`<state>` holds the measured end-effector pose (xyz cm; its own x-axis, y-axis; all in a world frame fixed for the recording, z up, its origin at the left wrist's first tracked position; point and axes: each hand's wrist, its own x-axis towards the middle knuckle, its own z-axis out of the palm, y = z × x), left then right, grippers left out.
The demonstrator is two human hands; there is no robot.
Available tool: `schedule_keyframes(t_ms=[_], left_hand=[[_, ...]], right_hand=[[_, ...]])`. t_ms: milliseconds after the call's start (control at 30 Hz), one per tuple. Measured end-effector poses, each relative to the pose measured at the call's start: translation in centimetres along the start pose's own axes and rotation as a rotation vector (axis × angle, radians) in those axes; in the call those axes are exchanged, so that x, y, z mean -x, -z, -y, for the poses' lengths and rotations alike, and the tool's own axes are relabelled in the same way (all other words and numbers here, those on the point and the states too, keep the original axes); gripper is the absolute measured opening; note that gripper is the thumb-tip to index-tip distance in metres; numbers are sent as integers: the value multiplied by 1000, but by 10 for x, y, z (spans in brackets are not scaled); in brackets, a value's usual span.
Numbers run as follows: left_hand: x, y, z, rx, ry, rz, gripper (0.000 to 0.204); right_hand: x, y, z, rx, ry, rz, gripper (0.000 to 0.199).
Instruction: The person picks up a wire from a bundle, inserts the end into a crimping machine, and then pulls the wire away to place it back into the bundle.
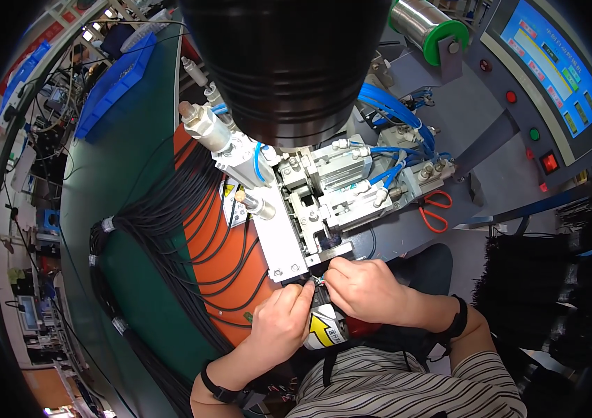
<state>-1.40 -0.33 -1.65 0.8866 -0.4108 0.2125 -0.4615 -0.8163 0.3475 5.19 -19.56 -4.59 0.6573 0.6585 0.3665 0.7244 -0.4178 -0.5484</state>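
A: In the head view, your left hand (278, 324) and right hand (365, 289) meet just below the front of the grey machine (324, 202). What do your fingers have hold of?

B: Your right fingers (331, 273) are pinched nearly shut on the thin wire ends (319, 279), which show a bit of green and white. Your left fingers (303, 292) are curled in against the same spot, touching the wire ends from the other side. Whether your left hand truly grips them or only steadies them, I cannot tell.

A: And where do the wire ends sit?

B: Right at the lower edge of the machine's metal plate (283, 244), between your two hands, just above the cylinder with the yellow arrow label (327, 329) that lies under your wrists.

A: What lies about you?

B: To your left, a bundle of black cables (191, 209) fans across the orange panel (229, 279) and runs on over the green bench (121, 181). Red-handled scissors (435, 209) lie on the grey top to the right of the machine, well apart from your hands. Blue air hoses (390, 111) loop over the machine, and a control screen (554, 66) stands at the upper right. Both your wrists wear black bands (457, 317)
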Motion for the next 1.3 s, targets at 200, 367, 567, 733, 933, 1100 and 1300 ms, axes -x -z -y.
schedule_keyframes(t_ms=[200, 367, 567, 733, 933, 1100, 1300], left_hand=[[-1, 5, 2, 35, -29, 26, 44], [-1, 6, 4, 83, -60, 46, 47], [-1, 6, 4, 141, -59, 59, 48], [-2, 7, -4, 1, -68, 110, 48], [-13, 14, -5, -55, -72, 162, 50], [-8, 10, 0, -33, -109, 117, 50], [-9, 10, 2, -42, -82, 117, 47]], right_hand=[[3, -8, -1, 16, 1, -19, 13], [3, -5, 6, 49, -15, -27, 11], [6, -4, 8, 27, -55, -23, 7], [1, -5, 5, 97, 9, -26, 12], [0, 1, 3, 37, -45, 53, 9], [3, -15, -1, -109, 0, -277, 9], [-3, -6, -4, -120, -99, -56, 9]])
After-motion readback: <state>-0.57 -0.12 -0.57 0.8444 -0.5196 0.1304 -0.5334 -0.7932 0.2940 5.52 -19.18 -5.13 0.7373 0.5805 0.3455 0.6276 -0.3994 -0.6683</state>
